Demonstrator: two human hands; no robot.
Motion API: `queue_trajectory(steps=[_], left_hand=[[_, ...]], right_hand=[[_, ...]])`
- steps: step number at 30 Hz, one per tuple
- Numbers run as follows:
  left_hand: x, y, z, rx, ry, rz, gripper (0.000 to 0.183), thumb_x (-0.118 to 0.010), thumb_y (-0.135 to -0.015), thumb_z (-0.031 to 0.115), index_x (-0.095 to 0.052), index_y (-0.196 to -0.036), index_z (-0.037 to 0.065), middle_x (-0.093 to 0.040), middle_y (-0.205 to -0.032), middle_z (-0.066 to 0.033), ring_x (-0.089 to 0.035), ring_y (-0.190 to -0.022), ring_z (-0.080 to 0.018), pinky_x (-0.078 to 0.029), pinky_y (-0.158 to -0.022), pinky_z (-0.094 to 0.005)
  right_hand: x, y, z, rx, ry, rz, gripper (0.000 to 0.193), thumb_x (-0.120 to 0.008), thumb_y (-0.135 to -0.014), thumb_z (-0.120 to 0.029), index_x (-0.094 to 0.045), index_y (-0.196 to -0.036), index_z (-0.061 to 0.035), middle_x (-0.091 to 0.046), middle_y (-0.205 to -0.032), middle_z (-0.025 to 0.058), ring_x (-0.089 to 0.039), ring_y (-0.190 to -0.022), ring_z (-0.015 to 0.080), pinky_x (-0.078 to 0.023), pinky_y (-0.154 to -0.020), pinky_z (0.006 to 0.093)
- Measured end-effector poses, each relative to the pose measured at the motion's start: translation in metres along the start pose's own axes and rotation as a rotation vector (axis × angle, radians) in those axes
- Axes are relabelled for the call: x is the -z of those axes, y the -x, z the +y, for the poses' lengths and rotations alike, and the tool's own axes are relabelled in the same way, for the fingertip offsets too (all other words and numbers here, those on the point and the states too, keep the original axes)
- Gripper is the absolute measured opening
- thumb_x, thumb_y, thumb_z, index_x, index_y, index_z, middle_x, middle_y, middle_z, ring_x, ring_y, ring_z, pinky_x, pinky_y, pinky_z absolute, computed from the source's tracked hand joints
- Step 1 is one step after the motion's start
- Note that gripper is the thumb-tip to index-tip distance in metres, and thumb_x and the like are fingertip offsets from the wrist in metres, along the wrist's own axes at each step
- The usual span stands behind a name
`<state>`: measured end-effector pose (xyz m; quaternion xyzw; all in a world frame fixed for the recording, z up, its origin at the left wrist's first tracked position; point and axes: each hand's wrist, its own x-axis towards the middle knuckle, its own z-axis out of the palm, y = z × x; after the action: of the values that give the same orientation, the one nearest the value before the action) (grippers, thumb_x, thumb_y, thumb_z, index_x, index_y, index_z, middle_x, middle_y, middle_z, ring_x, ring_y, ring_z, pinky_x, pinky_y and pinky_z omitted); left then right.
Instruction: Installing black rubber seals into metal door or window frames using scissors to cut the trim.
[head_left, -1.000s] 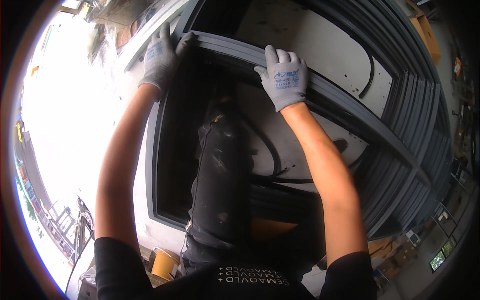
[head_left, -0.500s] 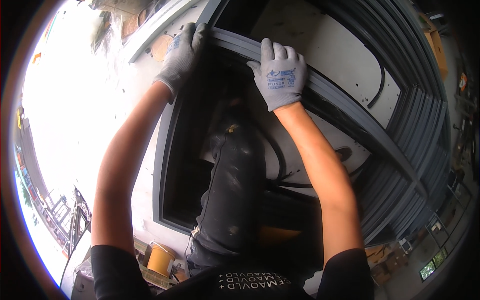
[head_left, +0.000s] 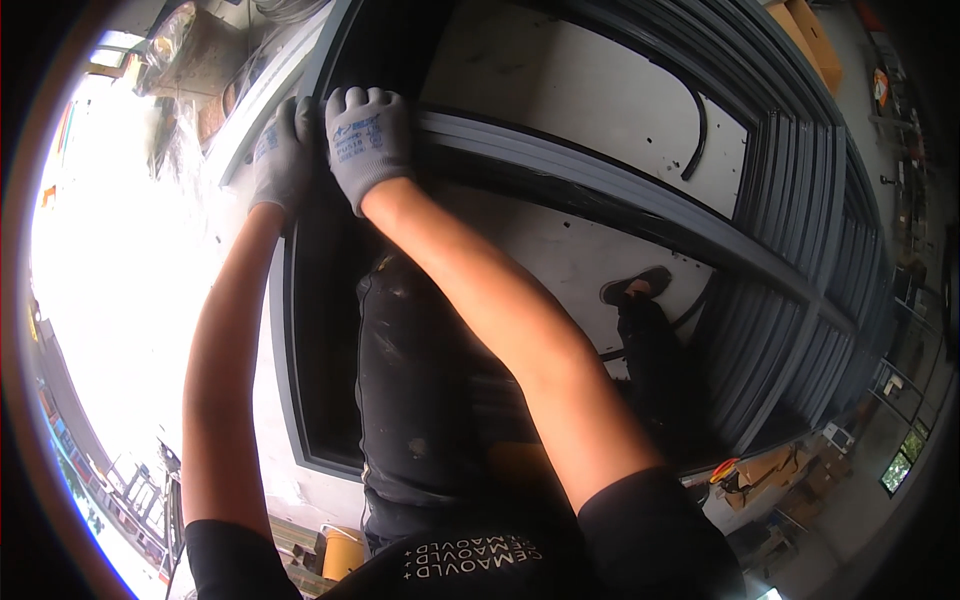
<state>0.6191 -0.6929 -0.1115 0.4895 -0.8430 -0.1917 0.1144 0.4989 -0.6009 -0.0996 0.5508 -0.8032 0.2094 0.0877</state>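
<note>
A dark grey window frame lies below me, with a crossbar running from its left side to the far right. My left hand, in a grey glove, is closed over the frame's left side bar. Right beside it, my right hand, gloved alike, has its fingers curled over the crossbar's left end, where it meets the side bar. The undersides of both hands are hidden. My leg in dark trousers is over the lower opening of the frame.
More grey frames are stacked at the right. A black strip curves over the pale surface inside the upper opening. A yellow bucket stands at the lower left. Cardboard boxes are at the far right, and clear plastic wrap at the upper left.
My right hand has slid left along the crossbar to its end, beside my left hand. The view has shifted, and my other foot now shows inside the lower opening.
</note>
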Motion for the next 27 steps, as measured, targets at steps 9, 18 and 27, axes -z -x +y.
queue_trajectory(steps=[9,18,27], left_hand=[[-0.042,0.053,0.13,-0.595,-0.193,0.238,0.059,-0.062,-0.095,0.034,-0.044,-0.146,0.009,-0.052,-0.142,-0.014,-0.046,-0.134,-0.0327,-0.035,-0.112,-0.0488],[-0.119,0.109,0.275,-0.753,-0.343,-0.025,0.067,-0.063,-0.088,0.028,-0.04,-0.15,0.016,-0.05,-0.146,-0.0126,-0.045,-0.137,-0.0323,-0.026,-0.117,-0.0571],[-0.135,0.1,0.272,-0.831,-0.165,0.156,0.053,-0.062,-0.081,0.021,-0.057,-0.134,0.015,-0.065,-0.121,-0.0067,-0.063,-0.111,-0.028,-0.042,-0.104,-0.0519]], right_hand=[[0.13,0.207,0.176,-1.275,-1.182,-0.071,0.015,-0.067,-0.097,-0.02,-0.068,-0.099,-0.0052,-0.073,-0.092,0.0042,-0.067,-0.076,0.0092,-0.05,-0.063,0.0213],[0.134,0.197,0.252,-1.6,-1.496,-0.039,0.032,-0.066,-0.095,-0.032,-0.061,-0.106,-0.0026,-0.071,-0.087,0.0122,-0.069,-0.064,0.0168,-0.051,-0.049,0.0223],[0.132,0.182,0.255,-1.622,-1.506,-0.098,0.028,-0.054,-0.097,-0.026,-0.065,-0.101,-0.0003,-0.073,-0.081,0.0115,-0.068,-0.06,0.016,-0.048,-0.046,0.0199]])
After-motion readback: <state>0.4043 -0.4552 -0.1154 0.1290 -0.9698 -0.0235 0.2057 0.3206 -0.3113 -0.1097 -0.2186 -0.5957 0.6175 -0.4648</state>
